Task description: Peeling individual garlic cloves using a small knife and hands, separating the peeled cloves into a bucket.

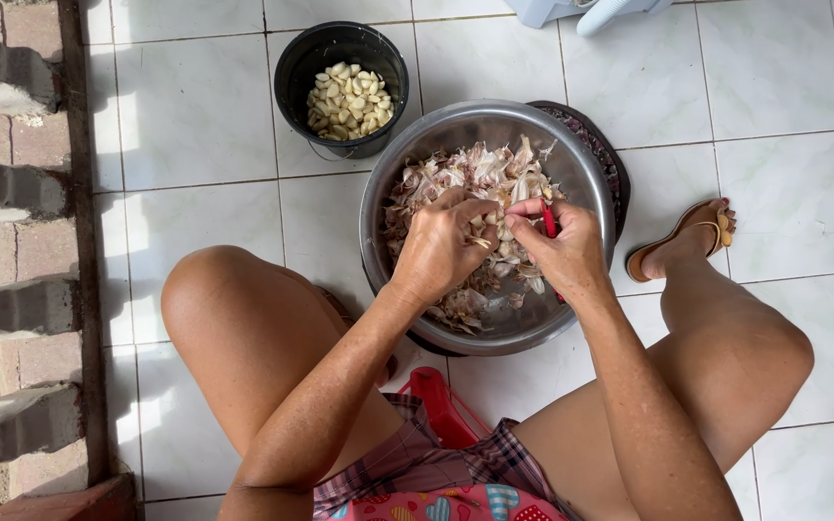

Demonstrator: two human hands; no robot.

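A large steel bowl sits on the tiled floor between my knees, filled with garlic skins and unpeeled garlic. Over its middle, my left hand pinches a small garlic clove between its fingertips. Right beside it, my right hand grips a red-handled knife, its tip at the clove. The blade is mostly hidden by my fingers.
A black bucket with peeled cloves stands behind the bowl to the left. A dark round tray lies under the bowl. My sandalled foot is at right, a brick wall at left, a red stool under me.
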